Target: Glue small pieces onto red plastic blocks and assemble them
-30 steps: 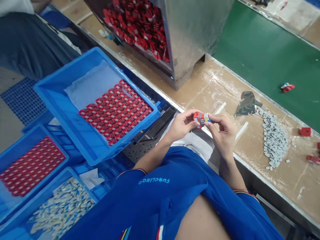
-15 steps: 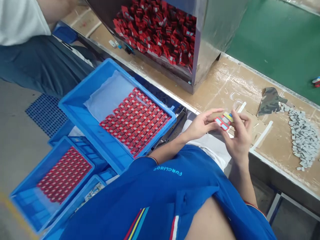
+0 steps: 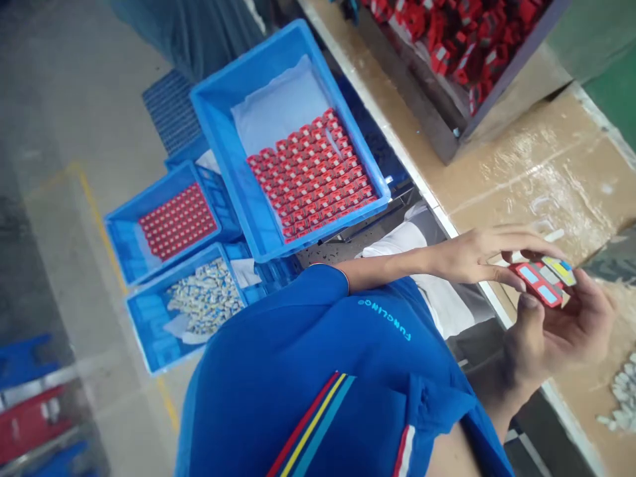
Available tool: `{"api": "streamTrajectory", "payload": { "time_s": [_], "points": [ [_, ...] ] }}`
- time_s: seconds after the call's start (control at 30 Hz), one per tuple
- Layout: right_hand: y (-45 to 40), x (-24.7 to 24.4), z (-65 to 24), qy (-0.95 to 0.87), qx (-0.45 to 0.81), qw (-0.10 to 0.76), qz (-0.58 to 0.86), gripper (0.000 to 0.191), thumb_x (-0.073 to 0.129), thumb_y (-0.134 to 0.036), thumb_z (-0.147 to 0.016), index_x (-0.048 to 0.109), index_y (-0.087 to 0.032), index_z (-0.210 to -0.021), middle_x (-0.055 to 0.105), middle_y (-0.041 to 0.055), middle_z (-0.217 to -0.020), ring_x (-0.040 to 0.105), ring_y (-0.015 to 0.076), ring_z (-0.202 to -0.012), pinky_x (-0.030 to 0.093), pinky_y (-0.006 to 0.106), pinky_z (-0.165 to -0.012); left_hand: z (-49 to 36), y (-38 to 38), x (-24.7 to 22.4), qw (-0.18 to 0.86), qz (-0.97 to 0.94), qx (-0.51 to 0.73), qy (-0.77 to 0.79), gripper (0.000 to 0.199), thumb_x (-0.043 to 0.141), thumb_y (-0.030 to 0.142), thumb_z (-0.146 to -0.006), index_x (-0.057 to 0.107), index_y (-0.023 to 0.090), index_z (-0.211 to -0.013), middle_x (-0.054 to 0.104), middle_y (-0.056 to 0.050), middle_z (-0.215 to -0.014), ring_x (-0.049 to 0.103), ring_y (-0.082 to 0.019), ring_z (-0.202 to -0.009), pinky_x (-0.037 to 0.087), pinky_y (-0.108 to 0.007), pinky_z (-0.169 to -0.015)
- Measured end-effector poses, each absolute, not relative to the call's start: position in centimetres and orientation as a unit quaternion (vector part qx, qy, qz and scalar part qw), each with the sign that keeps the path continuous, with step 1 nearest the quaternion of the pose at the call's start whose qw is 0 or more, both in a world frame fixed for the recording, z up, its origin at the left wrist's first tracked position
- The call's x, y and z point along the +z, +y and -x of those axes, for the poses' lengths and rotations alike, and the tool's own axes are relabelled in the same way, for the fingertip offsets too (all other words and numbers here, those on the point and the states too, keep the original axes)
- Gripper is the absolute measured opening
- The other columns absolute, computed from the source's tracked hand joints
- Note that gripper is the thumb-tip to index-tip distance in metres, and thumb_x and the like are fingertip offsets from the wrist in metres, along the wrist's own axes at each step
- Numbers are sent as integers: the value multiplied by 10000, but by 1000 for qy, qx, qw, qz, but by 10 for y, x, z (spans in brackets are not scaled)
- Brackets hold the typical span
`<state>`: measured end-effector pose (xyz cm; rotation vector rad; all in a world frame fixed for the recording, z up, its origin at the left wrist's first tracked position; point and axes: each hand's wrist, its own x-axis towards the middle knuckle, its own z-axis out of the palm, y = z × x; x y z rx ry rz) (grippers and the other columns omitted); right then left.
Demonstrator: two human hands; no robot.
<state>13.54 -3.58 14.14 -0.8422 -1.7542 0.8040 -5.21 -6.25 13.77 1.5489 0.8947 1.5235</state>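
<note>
Aslant, red toy [image 3: 545, 281], yellow end [image 3: 561, 268] rightward.

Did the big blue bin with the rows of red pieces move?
No, the big blue bin hasn't moved: it sits just as before beside the brown table. Only the view turned.

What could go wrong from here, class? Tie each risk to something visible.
The small red-and-yellow piece is held by the left hand and right hand, so it might drop if either grip loosens.
The large blue tray is near the left sleeve; a careless turn might bump it and disturb the rows of red pieces.
</note>
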Motion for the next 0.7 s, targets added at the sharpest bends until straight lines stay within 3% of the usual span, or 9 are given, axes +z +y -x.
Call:
{"api": "streamTrajectory", "payload": {
  "time_s": [0.07, 0.17, 0.3, 0.37, 0.47, 0.53, 0.7],
  "points": [
    [-28, 140, -140, -737, 320, 483, 348, 557, 823, -540, -809, 720, -409, -1341, 661, 67, -1238, 650, 407, -1193, 564, 596, -1058, 47, -65, 148, 354, -622, 570, 403, 448, 747, 364, -909, 771, 89, -1262, 718, -148, -1256, 689, -230, -1209, 549, -253, -1062],
    [-18, 136, -145, -758, 294, 487, 321, 639, 769, -664, -788, 694, -418, -1373, 672, 82, -1252, 635, 454, -1203, 552, 671, -1031, 39, -68, 158, 324, -623, 520, 487, 343, 747, 238, -907, 790, 164, -1239, 721, -67, -1309, 669, -174, -1277, 460, -167, -1141],
    [-20, 133, -141, -759, 270, 517, 291, 647, 752, -690, -805, 692, -387, -1374, 647, 114, -1194, 626, 454, -1189, 514, 690, -1043, 30, -71, 155, 282, -644, 532, 472, 363, 706, 159, -935, 730, 68, -1286, 693, -147, -1324, 631, -205, -1339, 438, -225, -1201],
    [-30, 135, -138, -738, 280, 535, 299, 600, 768, -615, -846, 696, -339, -1374, 626, 119, -1161, 637, 407, -1140, 529, 641, -1016, 26, -75, 152, 274, -640, 558, 452, 364, 687, 203, -961, 706, 98, -1308, 685, -159, -1322, 628, -255, -1340, 483, -332, -1191],
    [-48, 140, -130, -731, 272, 540, 315, 527, 731, -522, -922, 668, -292, -1392, 589, 105, -1081, 626, 314, -1031, 565, 525, -922, 26, -82, 151, 240, -634, 597, 429, 424, 571, 402, -1035, 658, 150, -1364, 675, -165, -1320, 654, -297, -1263, 544, -434, -1104],
    [-53, 142, -124, -740, 251, 534, 322, 506, 685, -515, -957, 631, -291, -1408, 560, 86, -1015, 592, 273, -944, 571, 450, -814, 32, -83, 152, 218, -639, 608, 417, 499, 487, 501, -1055, 644, 145, -1367, 677, -178, -1263, 664, -288, -1192, 564, -425, -1036],
    [-48, 145, -118, -742, 255, 528, 324, 491, 687, -458, -962, 572, -339, -1425, 532, 59, -1030, 551, 222, -852, 557, 383, -693, 47, -72, 152, 199, -661, 600, 405, 438, 541, 472, -1037, 631, 195, -1364, 675, -140, -1205, 650, -225, -1017, 560, -338, -831]
  ]
}}
